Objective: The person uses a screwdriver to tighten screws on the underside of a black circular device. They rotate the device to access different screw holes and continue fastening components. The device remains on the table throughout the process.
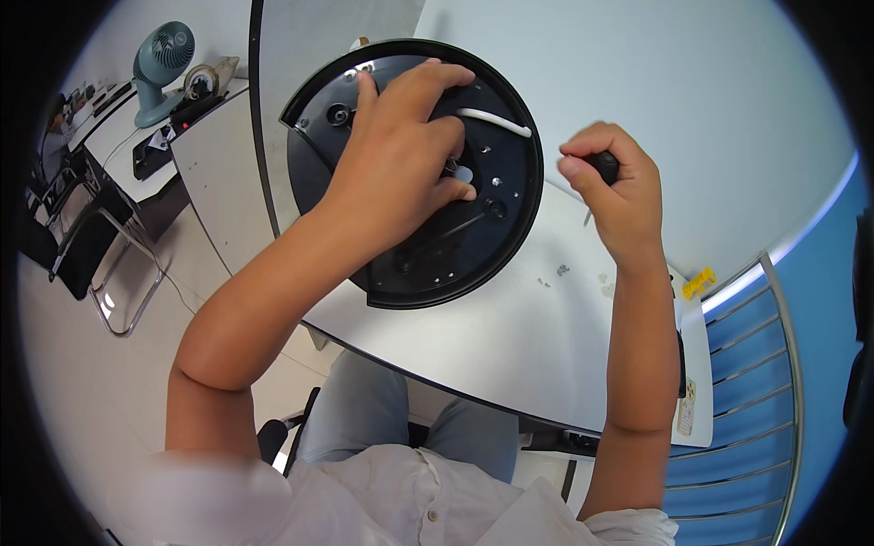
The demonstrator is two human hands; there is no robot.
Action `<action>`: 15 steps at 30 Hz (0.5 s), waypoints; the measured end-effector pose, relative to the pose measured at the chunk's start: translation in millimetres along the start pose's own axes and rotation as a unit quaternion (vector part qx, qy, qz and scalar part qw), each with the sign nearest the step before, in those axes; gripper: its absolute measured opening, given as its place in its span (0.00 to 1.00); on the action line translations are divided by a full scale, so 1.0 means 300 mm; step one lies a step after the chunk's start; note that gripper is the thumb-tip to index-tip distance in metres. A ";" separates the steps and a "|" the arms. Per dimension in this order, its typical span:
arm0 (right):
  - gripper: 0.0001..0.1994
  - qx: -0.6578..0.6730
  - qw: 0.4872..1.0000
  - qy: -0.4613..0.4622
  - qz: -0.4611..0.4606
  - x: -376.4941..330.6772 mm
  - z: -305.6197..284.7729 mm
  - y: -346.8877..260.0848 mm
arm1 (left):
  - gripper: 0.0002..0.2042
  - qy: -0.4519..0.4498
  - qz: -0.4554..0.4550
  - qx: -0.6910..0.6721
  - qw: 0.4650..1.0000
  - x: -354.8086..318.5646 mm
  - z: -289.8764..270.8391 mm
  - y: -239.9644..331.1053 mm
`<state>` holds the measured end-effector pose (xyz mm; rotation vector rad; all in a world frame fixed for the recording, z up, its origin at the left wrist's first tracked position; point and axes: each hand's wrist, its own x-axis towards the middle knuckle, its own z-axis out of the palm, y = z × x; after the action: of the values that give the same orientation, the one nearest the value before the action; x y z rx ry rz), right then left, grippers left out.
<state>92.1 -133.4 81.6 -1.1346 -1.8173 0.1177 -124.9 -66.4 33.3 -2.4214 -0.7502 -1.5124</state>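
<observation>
A round black plastic base (428, 255) with a raised rim lies on the white table. My left hand (401, 136) rests over its middle, some fingers stretched toward the far side. Its thumb and a bent finger close round a small metal piece (451, 165) beside a pale disc (464, 175); the fingers partly hide what they grip. A curved white strip (496, 120) lies in the base, near several small shiny fittings (497, 182). To the right, clear of the base, my right hand (628, 191) is closed round the black handle of a screwdriver (603, 165), its thin shaft slanting down.
Small loose metal bits (563, 270) lie on the white table (510, 337). A yellow object (699, 283) sits at its right edge, near a metal railing (792, 391). At the far left are a green-grey fan (164, 59), another table and a black chair (96, 237).
</observation>
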 end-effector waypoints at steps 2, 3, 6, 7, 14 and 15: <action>0.04 -0.006 0.994 -0.015 -0.105 0.027 0.038 -0.031 | 0.17 -0.004 0.001 -0.009 1.000 0.004 0.008 0.008; 0.04 -0.029 0.994 -0.032 -0.104 0.031 0.055 -0.052 | 0.17 -0.005 0.001 -0.013 1.000 0.006 0.011 0.012; 0.05 -0.155 0.971 -0.018 -0.179 0.043 0.098 -0.047 | 0.16 -0.001 -0.002 -0.013 1.000 0.003 0.014 0.015; 0.06 -0.189 0.965 -0.009 -0.184 0.042 0.100 -0.055 | 0.16 0.004 -0.004 -0.012 1.000 0.003 0.013 0.015; 0.08 -0.319 0.913 0.029 -0.252 0.041 0.121 -0.080 | 0.16 0.018 0.002 -0.020 1.000 0.001 0.023 0.022; 0.08 -0.325 0.910 0.032 -0.257 0.043 0.124 -0.078 | 0.16 0.018 0.003 -0.021 1.000 0.000 0.023 0.024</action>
<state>47.4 -123.4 82.2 -1.0196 -2.0942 -0.8813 -115.6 -69.7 30.9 -2.4177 -0.7107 -1.5795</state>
